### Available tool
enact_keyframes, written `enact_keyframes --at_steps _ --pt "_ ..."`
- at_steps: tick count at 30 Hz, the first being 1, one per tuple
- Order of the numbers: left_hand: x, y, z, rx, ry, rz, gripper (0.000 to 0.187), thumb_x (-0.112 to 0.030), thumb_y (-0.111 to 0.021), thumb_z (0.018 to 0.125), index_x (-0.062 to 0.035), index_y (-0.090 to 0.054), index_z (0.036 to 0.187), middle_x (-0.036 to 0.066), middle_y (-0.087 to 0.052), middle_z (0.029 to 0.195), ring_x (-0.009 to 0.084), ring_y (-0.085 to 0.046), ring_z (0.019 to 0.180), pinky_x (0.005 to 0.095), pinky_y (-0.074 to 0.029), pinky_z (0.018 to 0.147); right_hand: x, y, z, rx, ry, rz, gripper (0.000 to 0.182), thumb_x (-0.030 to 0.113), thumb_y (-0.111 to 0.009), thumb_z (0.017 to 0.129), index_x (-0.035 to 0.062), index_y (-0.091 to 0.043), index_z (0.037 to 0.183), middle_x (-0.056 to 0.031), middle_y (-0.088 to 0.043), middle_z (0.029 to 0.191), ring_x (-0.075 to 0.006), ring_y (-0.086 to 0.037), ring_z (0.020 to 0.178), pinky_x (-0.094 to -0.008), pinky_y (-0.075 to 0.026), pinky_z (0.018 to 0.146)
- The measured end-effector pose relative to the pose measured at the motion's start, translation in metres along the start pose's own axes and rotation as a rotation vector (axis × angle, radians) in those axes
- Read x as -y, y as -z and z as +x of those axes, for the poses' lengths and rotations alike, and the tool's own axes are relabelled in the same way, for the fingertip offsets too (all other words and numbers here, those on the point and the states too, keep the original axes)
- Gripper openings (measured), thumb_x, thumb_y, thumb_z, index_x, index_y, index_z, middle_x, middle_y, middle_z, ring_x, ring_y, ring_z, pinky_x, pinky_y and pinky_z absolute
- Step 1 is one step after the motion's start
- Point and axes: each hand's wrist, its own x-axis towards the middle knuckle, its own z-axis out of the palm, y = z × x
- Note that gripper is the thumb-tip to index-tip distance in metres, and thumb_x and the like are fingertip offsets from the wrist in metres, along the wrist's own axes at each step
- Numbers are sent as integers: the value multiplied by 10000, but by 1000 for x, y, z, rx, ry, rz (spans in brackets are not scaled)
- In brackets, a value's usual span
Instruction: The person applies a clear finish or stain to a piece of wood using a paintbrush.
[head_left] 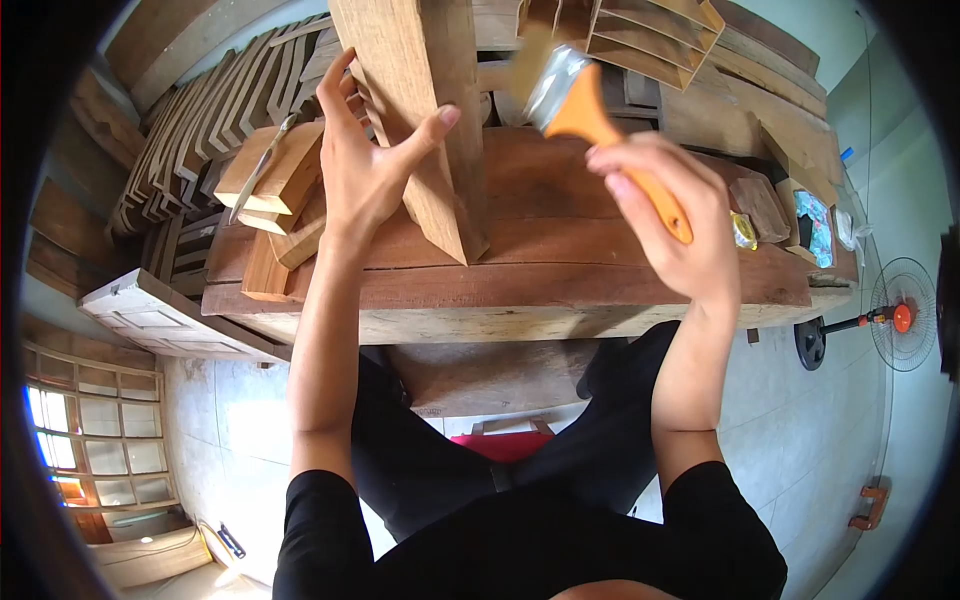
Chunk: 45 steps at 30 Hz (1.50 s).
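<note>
A tall squared wooden post [405,100] stands tilted on the thick wooden table [560,260], its upper end out of view. My left hand [370,160] grips the post from its left side, thumb across the front face and fingers at the left edge, partly hidden behind it. In my right hand [675,205] is a paintbrush [585,110] with an orange handle and a silver ferrule. Its bristles point up and left, blurred, to the right of the post and apart from it.
Wooden blocks [270,180] with a knife [265,165] on top lie left of the post. Curved wooden pieces [220,110] are stacked behind them. A slatted wooden rack [655,40] sits at the back. A small yellow packet [744,230] lies at right; a fan [903,315] stands beyond.
</note>
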Motion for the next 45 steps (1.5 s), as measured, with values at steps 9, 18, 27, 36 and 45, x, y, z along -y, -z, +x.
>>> enact_keyframes --at_steps 9,18,27,36,45 --pt "11 1 2 15 -60 -92 938 -485 -783 850 -46 -292 1518 270 -527 1364 365 -558 1240 497 -460 1040 14 -2 1 -94 -45 165 155 -11 -608 919 5 -708 1037 -125 -737 992 -215 -706 891 -314 -528 806" --pt "8 4 2 20 -39 -168 1008 -473 -843 805 -17 -282 1506 292 -502 1373 362 -551 1268 489 -451 1059 22 -7 2 -172 -96 277 171 32 -574 974 -20 -683 1095 -128 -739 1050 -185 -699 943 -299 -529 863" --pt "5 6 5 44 -18 -208 1022 -469 -851 784 -11 -289 1505 300 -483 1386 380 -540 1272 501 -452 1059 9 -7 2 -199 -37 592 246 135 -523 1027 -36 -642 1157 -224 -707 1142 -270 -702 982 -310 -544 754" --pt "-4 1 0 116 -65 -96 1101 -557 -849 742 -38 -271 1522 281 -449 1435 405 -491 1314 545 -398 1095 10 -9 1 -306 68 658 341 250 -526 1044 -36 -590 1217 -273 -683 1173 -316 -699 1022 -350 -569 728" --pt "-9 0 -4 117 -112 -29 1116 -545 -871 717 -34 -281 1514 269 -430 1464 422 -473 1331 556 -393 1095 7 -9 1 -317 107 480 495 395 -473 1067 37 -453 1407 -310 -542 1381 -386 -639 1145 -397 -580 734"
